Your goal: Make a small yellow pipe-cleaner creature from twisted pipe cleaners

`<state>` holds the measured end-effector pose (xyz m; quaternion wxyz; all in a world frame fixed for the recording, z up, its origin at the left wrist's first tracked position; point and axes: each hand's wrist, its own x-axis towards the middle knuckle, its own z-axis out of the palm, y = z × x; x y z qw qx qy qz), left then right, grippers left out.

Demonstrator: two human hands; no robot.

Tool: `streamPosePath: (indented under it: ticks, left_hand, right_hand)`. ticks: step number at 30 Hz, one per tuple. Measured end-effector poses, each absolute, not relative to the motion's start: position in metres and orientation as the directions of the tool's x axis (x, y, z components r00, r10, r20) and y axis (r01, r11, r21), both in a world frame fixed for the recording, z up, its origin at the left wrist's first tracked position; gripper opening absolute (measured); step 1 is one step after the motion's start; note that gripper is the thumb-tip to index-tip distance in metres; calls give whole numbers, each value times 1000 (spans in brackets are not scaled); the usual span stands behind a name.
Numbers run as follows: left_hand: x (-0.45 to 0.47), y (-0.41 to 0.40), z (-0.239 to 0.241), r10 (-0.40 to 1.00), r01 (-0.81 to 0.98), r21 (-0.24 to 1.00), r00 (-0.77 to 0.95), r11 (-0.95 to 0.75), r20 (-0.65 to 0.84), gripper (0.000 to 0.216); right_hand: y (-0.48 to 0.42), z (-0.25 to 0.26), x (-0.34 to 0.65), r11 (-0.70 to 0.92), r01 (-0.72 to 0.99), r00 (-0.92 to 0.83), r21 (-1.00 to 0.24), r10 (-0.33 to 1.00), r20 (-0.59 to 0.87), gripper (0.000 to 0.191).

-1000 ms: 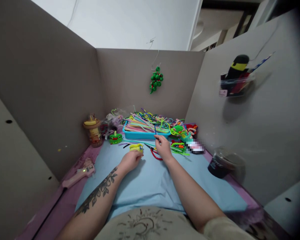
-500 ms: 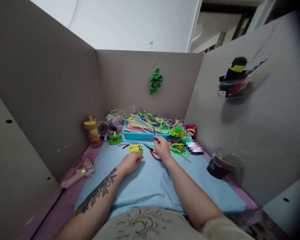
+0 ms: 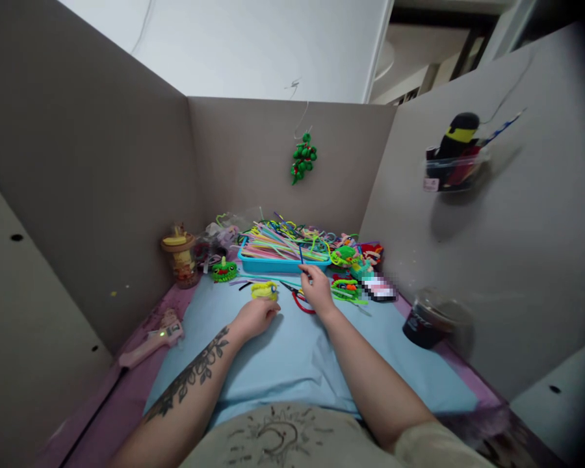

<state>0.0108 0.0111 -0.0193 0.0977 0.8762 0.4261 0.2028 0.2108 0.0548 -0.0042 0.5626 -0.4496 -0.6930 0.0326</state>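
My right hand point(image 3: 316, 288) is closed in a pinch around a dark blue pipe cleaner point(image 3: 301, 254), whose free end points up in front of the tray. My left hand point(image 3: 256, 316) is closed, fingertips together; what they hold, if anything, is hidden. Right behind its knuckles is a yellow fuzzy pipe-cleaner piece point(image 3: 262, 290) with a small blue round spot on its right side. Whether the fingers touch this piece cannot be told. Scissors with red handles point(image 3: 300, 303) lie between my hands, partly covered by the right one.
A blue tray point(image 3: 273, 266) heaped with pastel pipe cleaners stands at the back. A green frog-like figure point(image 3: 223, 270), a lidded cup point(image 3: 182, 263) and a pink glue gun point(image 3: 151, 342) are on the left. A phone point(image 3: 379, 287) and a dark tub point(image 3: 424, 326) are on the right.
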Motion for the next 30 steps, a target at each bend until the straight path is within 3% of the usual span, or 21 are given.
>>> streamPosePath:
  ticks: [7, 11, 15, 18, 20, 23, 30]
  left_hand:
    - [11, 9, -15, 781, 702, 346, 532, -623, 326, 24]
    - [11, 12, -12, 825, 736, 390, 422, -554, 376, 20]
    - [10, 19, -10, 892, 668, 621, 151, -410, 426, 19]
    - [12, 22, -8, 943, 410, 856, 33, -316, 332, 24]
    - [14, 21, -5, 969, 233, 941, 32, -244, 243, 28]
    - [19, 15, -2, 974, 98, 974, 117, -203, 192, 31]
    - [26, 6, -1, 934, 99, 985, 341, -144, 102, 32]
  right_hand:
    - [58, -6, 211, 620, 579, 29, -529, 633, 774, 31]
    - [58, -5, 209, 695, 532, -38, -484, 590, 806, 37]
    - [53, -4, 204, 747, 500, -76, -437, 541, 838, 26]
    - [49, -5, 200, 772, 485, -90, -411, 511, 855, 21]
    - [46, -5, 197, 775, 473, -72, -419, 508, 858, 21]
    - [40, -2, 192, 755, 441, 4, -485, 539, 842, 19]
    - [32, -1, 182, 682, 375, 130, -628, 632, 764, 17]
